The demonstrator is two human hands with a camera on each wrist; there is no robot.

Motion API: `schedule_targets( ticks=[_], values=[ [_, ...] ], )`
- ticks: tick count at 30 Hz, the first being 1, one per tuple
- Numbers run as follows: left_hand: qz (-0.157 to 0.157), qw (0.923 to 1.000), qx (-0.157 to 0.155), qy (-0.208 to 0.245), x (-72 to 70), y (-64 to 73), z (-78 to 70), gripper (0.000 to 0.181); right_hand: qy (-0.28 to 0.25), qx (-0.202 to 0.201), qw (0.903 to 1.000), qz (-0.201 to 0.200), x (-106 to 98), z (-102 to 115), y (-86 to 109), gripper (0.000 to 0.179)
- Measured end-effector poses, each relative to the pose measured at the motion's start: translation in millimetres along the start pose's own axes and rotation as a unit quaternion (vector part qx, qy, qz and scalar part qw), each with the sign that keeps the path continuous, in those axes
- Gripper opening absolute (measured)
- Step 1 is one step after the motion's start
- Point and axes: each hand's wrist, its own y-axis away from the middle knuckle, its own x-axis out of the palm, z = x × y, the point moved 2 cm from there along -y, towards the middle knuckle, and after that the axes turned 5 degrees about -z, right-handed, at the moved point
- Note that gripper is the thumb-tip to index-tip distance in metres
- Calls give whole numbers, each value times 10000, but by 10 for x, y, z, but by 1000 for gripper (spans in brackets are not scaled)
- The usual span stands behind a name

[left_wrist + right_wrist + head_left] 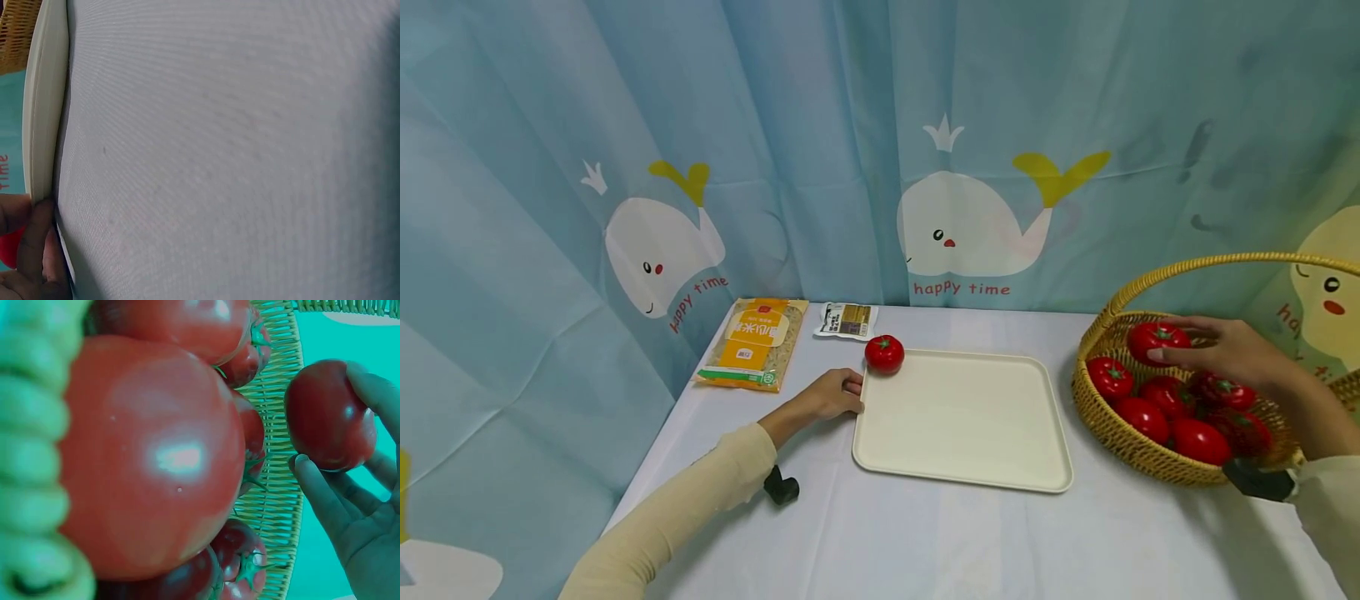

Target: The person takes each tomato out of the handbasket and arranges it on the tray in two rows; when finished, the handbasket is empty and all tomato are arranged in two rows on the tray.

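At the left edge of the cream tray, my left hand pinches the rim, its thumb and fingers on either side in the left wrist view. One red tomato sits on the tray's back left corner. Over the wicker basket on the right, my right hand grips another tomato between thumb and fingers, raised above the others. Several tomatoes lie inside the basket; a large one fills much of the right wrist view.
A yellow-labelled bag of grain lies at the back left, with a small white packet beside it. The basket's tall handle arches over it. A blue curtain with whale prints hangs behind the white-covered table.
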Motion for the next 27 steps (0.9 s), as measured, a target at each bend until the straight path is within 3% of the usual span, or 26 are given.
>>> schedule_targets(
  ticks=[6, 14, 27],
  values=[
    [11, 10000, -5, 18, -6, -2, 13, 47, 44, 14, 9996, -274, 17, 48, 55, 83],
    [0, 10000, -5, -11, 4, 0, 6, 48, 77, -311, 9989, -345, 57, 207, 221, 74],
    [-78, 10000, 26, -29, 12, 5, 14, 48, -316, -587, 9971, -364, 255, 406, 486, 67]
  ],
)
